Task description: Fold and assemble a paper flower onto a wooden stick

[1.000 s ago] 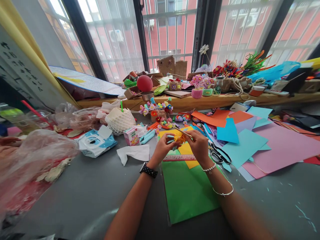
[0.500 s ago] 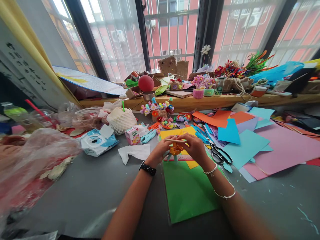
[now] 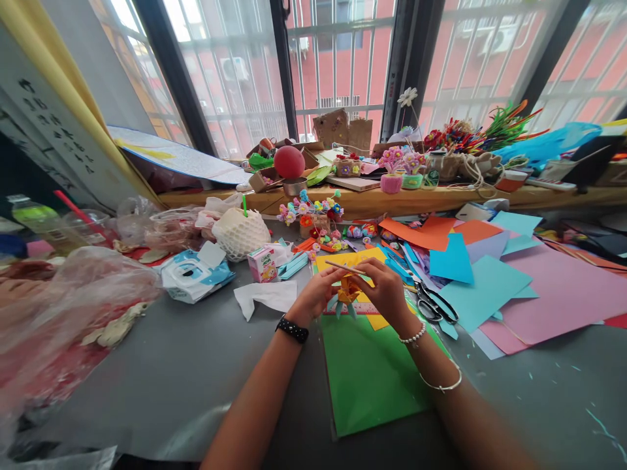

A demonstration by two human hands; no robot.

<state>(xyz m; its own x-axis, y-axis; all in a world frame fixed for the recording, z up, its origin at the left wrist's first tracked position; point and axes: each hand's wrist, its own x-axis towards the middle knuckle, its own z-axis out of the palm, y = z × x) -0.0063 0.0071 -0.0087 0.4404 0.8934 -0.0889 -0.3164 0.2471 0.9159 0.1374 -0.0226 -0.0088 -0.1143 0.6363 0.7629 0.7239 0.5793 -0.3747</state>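
Observation:
Above the green paper sheet (image 3: 377, 378) both hands meet at an orange paper flower (image 3: 347, 291) with pale blue strips hanging below it. My left hand (image 3: 313, 295) has its fingers closed on the flower from the left side. A thin pale stick (image 3: 339, 266) crosses over the flower, and my right hand (image 3: 385, 287) pinches its right end. The fingers hide part of the flower. Beneath the hands lie yellow paper (image 3: 377, 320) and a pink patterned strip (image 3: 365, 308). Black-handled scissors (image 3: 434, 303) rest just right of my right hand.
To the right, teal paper (image 3: 490, 290) and a large pink sheet (image 3: 578, 287) overlap. A wipes pack (image 3: 196, 277), white tissue (image 3: 267, 297) and small pink box (image 3: 263, 264) lie left. Behind stand a net-wrapped coconut (image 3: 240, 235) and small colourful flowers (image 3: 311, 212).
The stick has tilted, its left end now higher and pointing up-left. The flower has turned slightly in the fingers, with its blue strips spread more visibly. The view has shifted a little.

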